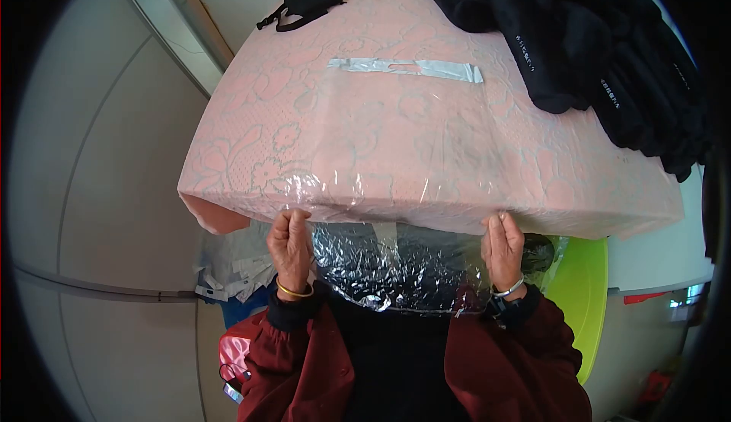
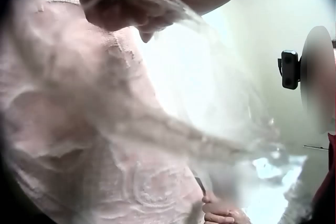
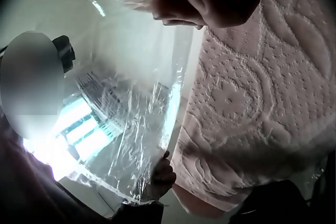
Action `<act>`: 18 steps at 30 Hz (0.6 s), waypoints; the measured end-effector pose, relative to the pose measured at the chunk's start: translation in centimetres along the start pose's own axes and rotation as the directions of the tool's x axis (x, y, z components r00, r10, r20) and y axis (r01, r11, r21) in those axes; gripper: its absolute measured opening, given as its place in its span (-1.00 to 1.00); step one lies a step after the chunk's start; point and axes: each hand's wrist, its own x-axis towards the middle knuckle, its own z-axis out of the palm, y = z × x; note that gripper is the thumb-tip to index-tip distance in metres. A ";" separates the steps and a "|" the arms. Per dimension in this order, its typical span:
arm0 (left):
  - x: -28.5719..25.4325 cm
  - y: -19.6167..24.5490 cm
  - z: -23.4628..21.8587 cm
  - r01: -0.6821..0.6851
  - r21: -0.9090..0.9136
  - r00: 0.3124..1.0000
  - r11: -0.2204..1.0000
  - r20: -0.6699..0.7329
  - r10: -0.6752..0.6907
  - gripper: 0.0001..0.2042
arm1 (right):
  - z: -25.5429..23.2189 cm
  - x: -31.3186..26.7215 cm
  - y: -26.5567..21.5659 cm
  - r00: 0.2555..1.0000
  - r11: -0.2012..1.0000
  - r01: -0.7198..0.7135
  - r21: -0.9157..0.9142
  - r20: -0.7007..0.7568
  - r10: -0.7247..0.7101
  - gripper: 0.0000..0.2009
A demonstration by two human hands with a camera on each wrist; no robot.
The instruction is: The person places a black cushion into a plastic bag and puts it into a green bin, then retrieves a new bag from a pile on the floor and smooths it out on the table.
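Observation:
A clear plastic bag (image 1: 411,125) with a white handle strip (image 1: 445,70) lies flat over the pink tablecloth. Its clear film is stretched between both hands at the table's front edge, and shiny, crinkled plastic (image 1: 396,266) hangs below, with dark material seen through it. My left hand (image 1: 291,251) pinches the film at the left side, fingers curled. At the right side my right hand (image 1: 504,251) pinches it the same way. In the right wrist view, the film (image 3: 136,134) hangs taut and see-through, with the left hand (image 3: 161,178) at its far end.
Soft black long pieces with white print (image 1: 563,49) are heaped at the table's back right. A black pouch with a strap (image 1: 308,0) sits at the back left. Below the table are a green container (image 1: 592,293) on the right and loose plastic packaging (image 1: 240,266) on the left.

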 end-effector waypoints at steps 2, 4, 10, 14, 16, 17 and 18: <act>0.3 1.0 0.1 0.016 -0.031 1.000 0.999 -0.018 -0.017 -0.81 | 0.6 0.6 -1.4 0.998 0.997 0.047 -0.063 -0.042 -0.049 -0.79; 0.6 1.4 0.4 0.052 -0.102 0.996 0.993 -0.073 -0.059 -0.81 | 1.4 0.6 -2.2 0.995 0.992 0.070 -0.100 -0.063 -0.077 -0.79; -4.2 -0.8 0.4 0.197 -0.063 0.980 0.978 0.012 -0.196 -0.83 | 1.7 -2.6 -0.9 0.975 0.980 -0.192 -0.043 -0.122 0.186 -0.77; -5.1 -1.6 0.1 0.293 -0.023 0.946 0.956 0.152 -0.286 -0.85 | 0.0 -2.2 0.1 0.989 0.988 -0.142 -0.062 -0.044 0.139 -0.76; -4.4 -1.5 0.4 0.189 -0.086 0.977 0.978 0.111 -0.180 -0.84 | 0.1 -1.7 0.0 0.996 0.996 -0.079 -0.044 -0.045 0.077 -0.77; -4.3 -1.5 0.3 0.180 -0.091 0.979 0.979 0.115 -0.169 -0.84 | 0.2 -1.4 -0.3 0.997 0.997 -0.052 -0.056 -0.061 0.049 -0.78; -4.3 -1.6 0.2 0.152 -0.061 0.986 0.987 0.083 -0.146 -0.83 | 0.3 -1.1 -0.7 0.996 0.997 -0.023 -0.070 -0.082 0.017 -0.79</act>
